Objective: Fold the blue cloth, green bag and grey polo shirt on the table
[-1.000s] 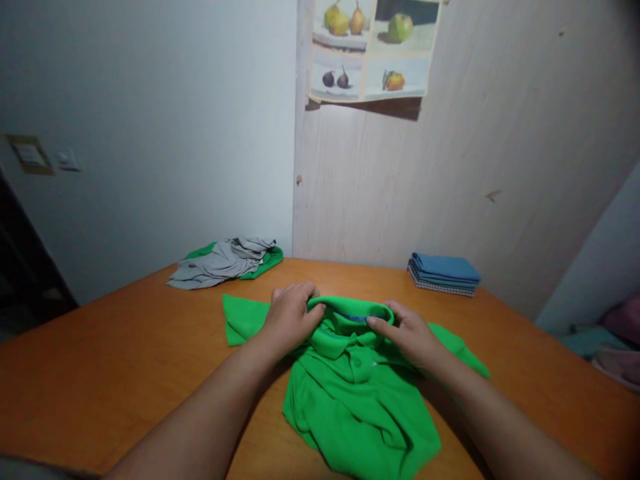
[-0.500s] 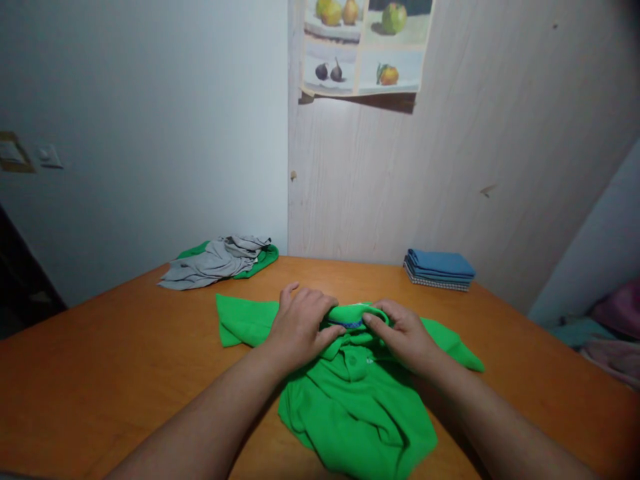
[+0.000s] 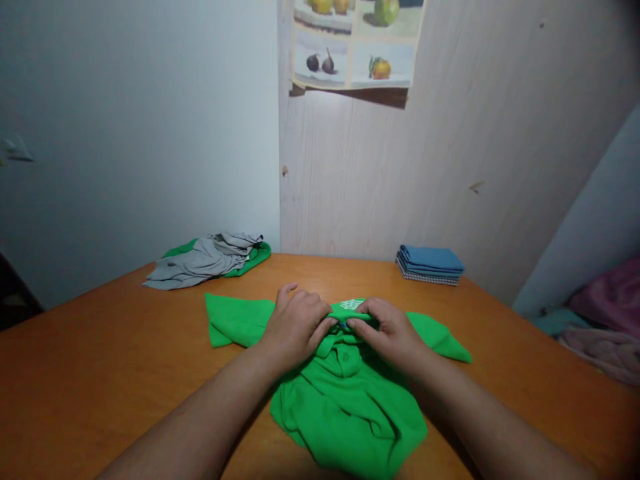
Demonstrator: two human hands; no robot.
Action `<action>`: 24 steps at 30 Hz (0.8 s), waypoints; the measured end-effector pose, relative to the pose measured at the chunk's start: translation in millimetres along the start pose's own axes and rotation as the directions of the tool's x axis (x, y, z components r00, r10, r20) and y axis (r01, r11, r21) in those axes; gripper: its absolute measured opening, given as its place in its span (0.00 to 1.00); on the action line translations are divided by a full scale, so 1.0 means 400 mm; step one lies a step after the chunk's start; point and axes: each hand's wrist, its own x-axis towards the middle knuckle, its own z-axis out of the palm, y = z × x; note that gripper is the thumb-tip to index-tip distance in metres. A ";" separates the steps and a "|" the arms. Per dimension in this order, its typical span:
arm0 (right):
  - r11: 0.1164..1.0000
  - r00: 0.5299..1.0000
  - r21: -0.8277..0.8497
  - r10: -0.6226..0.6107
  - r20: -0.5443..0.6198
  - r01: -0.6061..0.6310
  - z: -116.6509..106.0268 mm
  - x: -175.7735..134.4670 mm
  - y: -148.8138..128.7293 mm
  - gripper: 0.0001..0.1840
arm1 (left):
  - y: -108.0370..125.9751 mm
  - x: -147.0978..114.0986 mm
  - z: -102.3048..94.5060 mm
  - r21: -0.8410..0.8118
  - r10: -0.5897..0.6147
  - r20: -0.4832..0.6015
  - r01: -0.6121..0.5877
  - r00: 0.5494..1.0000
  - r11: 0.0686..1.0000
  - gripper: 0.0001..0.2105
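A bright green polo shirt (image 3: 350,413) lies on the table, its sleeves spread to both sides and its body bunched toward me. My left hand (image 3: 303,327) is closed on the left part of the collar (image 3: 336,340), thumb in front and fingers behind. On the other side of the neck opening, my right hand (image 3: 387,327) pinches the collar the same way. The two thumbs almost meet. A dark blue bit shows between them, and a white print is visible on the green cloth behind.
On the orange-brown table (image 3: 100,353), a crumpled heap of grey and green clothes (image 3: 207,260) lies at the back left. A folded stack of blue and checked cloth (image 3: 430,265) sits at the back right. Pinkish fabric (image 3: 607,347) shows beyond the right edge.
My right hand has slid left along the collar, bringing my thumbs closer and narrowing the neck opening. The white print behind has come into sight. The view has shifted slightly.
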 end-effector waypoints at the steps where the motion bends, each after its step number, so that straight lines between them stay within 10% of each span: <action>1: 1.000 1.000 -0.028 -0.006 0.003 0.006 -0.002 0.002 0.003 0.11 | 0.000 0.001 0.000 -0.009 0.001 0.000 -0.001 1.000 1.000 0.10; 16: 0.979 0.979 0.020 0.201 0.020 -0.202 -0.013 0.003 0.055 0.19 | -0.053 0.014 0.005 0.007 -0.189 0.022 0.189 0.982 0.982 0.19; 24: 0.939 0.968 0.236 0.250 0.021 -0.248 -0.018 0.007 0.060 0.24 | -0.095 0.009 0.045 -0.420 -0.385 0.048 0.369 0.922 0.829 0.20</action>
